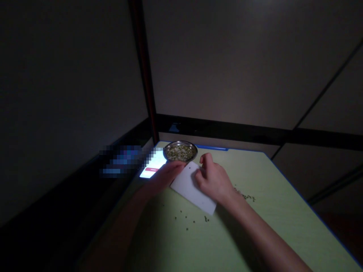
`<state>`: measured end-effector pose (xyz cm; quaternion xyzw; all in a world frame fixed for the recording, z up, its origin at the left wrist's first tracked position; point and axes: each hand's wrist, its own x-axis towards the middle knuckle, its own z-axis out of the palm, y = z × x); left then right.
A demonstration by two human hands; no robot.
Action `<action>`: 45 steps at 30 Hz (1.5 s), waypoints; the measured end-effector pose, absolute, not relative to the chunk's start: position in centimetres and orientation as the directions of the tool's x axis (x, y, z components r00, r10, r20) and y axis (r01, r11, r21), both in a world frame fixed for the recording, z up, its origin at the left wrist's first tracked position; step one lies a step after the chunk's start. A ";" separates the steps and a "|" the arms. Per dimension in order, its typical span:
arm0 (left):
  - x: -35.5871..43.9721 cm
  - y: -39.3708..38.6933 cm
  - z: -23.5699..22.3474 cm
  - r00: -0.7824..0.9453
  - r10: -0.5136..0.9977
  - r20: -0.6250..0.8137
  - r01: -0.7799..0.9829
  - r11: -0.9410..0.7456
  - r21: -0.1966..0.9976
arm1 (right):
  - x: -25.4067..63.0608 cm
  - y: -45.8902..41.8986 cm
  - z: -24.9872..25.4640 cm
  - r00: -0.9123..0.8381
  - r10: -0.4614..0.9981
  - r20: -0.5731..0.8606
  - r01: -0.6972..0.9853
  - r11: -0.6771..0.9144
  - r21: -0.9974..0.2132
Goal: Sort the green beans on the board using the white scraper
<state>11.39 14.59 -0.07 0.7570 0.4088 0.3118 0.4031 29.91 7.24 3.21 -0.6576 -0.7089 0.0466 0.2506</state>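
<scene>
Held in left hand [169, 172], near round silver metal bowl [180, 144]: flat white rectangular card [183, 184]. Curled over card: right hand [214, 180], any pinch unclear. Best kept level, steady.

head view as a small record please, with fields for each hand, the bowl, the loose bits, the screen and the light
left hand: left hand at the far-left edge of a white card; exact grip unclear
right hand: right hand over the card, fingers curled; anything pinched cannot be made out
bowl: metal bowl, beyond the card, holding greenish and pale bits
loose bits: small dark bits scattered on the green table
screen: lit screen left of the bowl
light: dim
</scene>
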 end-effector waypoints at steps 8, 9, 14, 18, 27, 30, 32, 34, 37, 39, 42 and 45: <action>11.4 14.0 0.4 0.424 0.901 0.088 0.423 -0.283 0.861 | 35.5 6.1 2.0 -0.131 0.970 0.207 0.341 0.240 -0.909; 11.7 13.8 0.5 0.423 0.902 0.089 0.445 -0.292 0.847 | 36.0 5.9 1.7 -0.142 0.973 0.180 0.287 0.214 -0.934; 14.6 11.8 1.6 0.554 0.754 0.352 0.546 -0.648 0.530 | 36.9 4.8 1.0 -0.166 0.975 0.150 0.190 0.181 -0.965; 17.2 9.8 2.9 0.744 0.567 0.354 0.538 -0.822 0.185 | 37.5 3.9 1.0 -0.151 0.967 0.204 0.181 0.230 -0.956; 20.3 8.3 5.3 0.776 0.577 0.255 0.568 -0.815 0.113 | 41.0 3.3 3.5 -0.194 0.953 0.232 0.060 0.247 -0.967; 21.3 7.2 6.0 0.885 0.386 0.261 0.399 -0.917 0.001 | 43.0 4.1 3.5 0.017 0.957 0.291 0.072 0.289 -0.955; 22.0 6.1 5.9 0.939 0.228 0.259 0.250 -0.967 -0.054 | 44.1 4.7 3.0 0.112 0.944 0.311 0.077 0.304 -0.950; 22.8 5.1 5.2 0.961 0.046 0.273 0.068 -0.995 -0.074 | 44.8 5.2 2.4 0.161 0.934 0.318 0.074 0.310 -0.948; 23.8 4.1 3.9 0.942 -0.160 0.296 -0.128 -0.984 -0.124 | 45.1 5.6 1.7 0.193 0.931 0.310 0.094 0.297 -0.950; 24.4 3.7 3.0 0.927 -0.225 0.301 -0.193 -0.972 -0.131 | 45.1 5.7 1.5 0.195 0.931 0.307 0.122 0.288 -0.950; 25.2 3.5 2.0 0.907 -0.280 0.314 -0.265 -0.960 -0.093 | 45.0 5.8 1.4 0.185 0.933 0.307 0.158 0.280 -0.947; 25.5 3.7 1.2 0.905 -0.289 0.311 -0.284 -0.957 -0.064 | 45.1 5.8 1.2 0.175 0.936 0.306 0.177 0.276 -0.945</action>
